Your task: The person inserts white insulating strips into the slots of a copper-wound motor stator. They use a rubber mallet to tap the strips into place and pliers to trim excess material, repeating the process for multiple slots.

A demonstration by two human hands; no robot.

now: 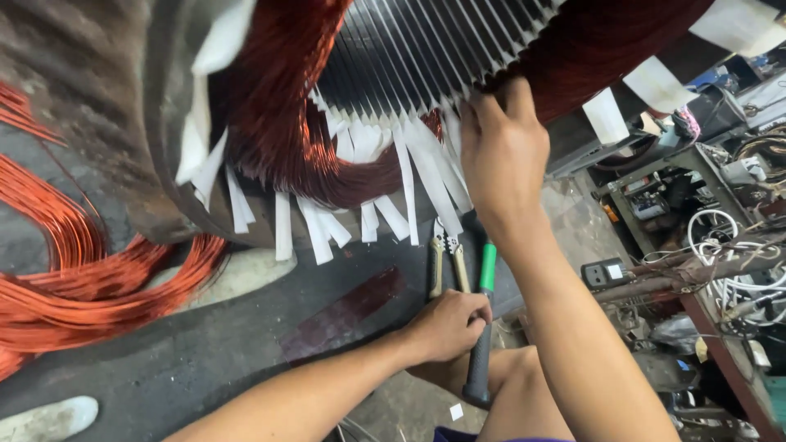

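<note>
A big motor stator (426,49) fills the top of the head view, with dark slots, red-brown copper windings (278,123) and white insulation paper strips (409,180) hanging from its lower edge. My right hand (503,147) reaches up and presses its fingers on the windings and paper at the slot edge. Below it, my left hand (446,323) is closed around a tool with a black grip and green shaft (483,327). The tool's head is hidden behind my right wrist. A pair of pliers (446,258) lies on the floor just above my left hand.
Loose orange copper wire coils (82,278) lie on the dark floor at left. A cluttered metal rack (696,188) with white cables (729,245) and small devices stands at right. My bare knee (508,385) is under my arms.
</note>
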